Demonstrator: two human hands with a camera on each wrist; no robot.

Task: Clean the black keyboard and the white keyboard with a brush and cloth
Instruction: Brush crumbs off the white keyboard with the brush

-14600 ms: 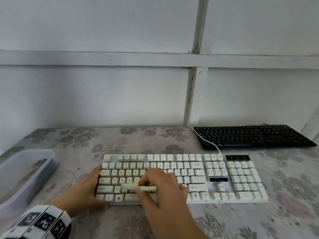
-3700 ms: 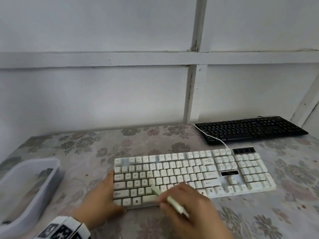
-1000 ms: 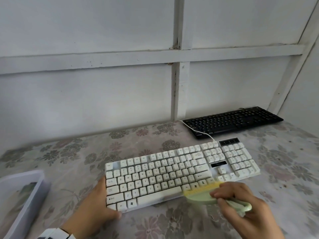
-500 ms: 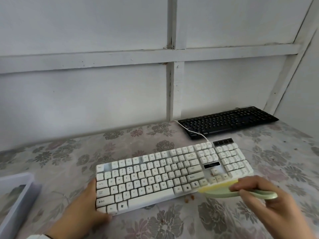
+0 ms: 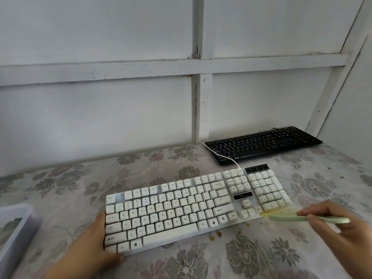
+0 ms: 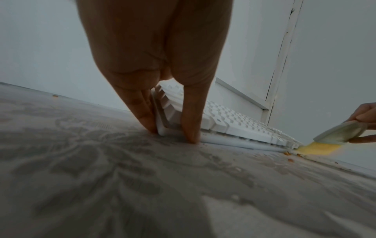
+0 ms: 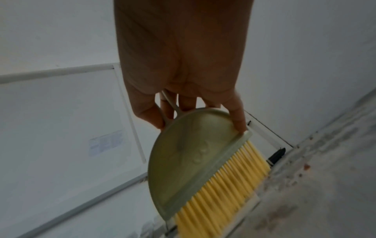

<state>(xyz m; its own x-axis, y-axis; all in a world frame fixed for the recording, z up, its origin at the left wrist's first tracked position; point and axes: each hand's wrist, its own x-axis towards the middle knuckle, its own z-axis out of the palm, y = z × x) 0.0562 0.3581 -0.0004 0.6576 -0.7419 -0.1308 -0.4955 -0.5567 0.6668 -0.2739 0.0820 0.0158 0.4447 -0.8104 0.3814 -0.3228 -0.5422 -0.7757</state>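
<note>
The white keyboard [image 5: 191, 206] lies slanted on the flowered table. My left hand [image 5: 98, 238] braces its front left corner: straight fingers [image 6: 148, 122] press along the left edge and the thumb rests against the front edge. My right hand [image 5: 310, 217] grips a pale green brush [image 5: 285, 217] with yellow bristles [image 7: 227, 190]. The bristles touch the keyboard's front right corner, below the number pad. The black keyboard [image 5: 261, 143] sits at the back right against the wall, untouched. No cloth shows in any view.
Orange-brown crumbs [image 5: 216, 234] lie on the tablecloth just in front of the white keyboard. Its white cable [image 5: 219, 156] runs back over the black keyboard's left end. A translucent plastic tub [image 5: 14, 224] stands at the left edge. The white panelled wall closes off the back and right.
The brush has swept right along the keyboard's front edge, from below the letter keys to the front right corner. My left hand stays on the left corner. The view has panned right.
</note>
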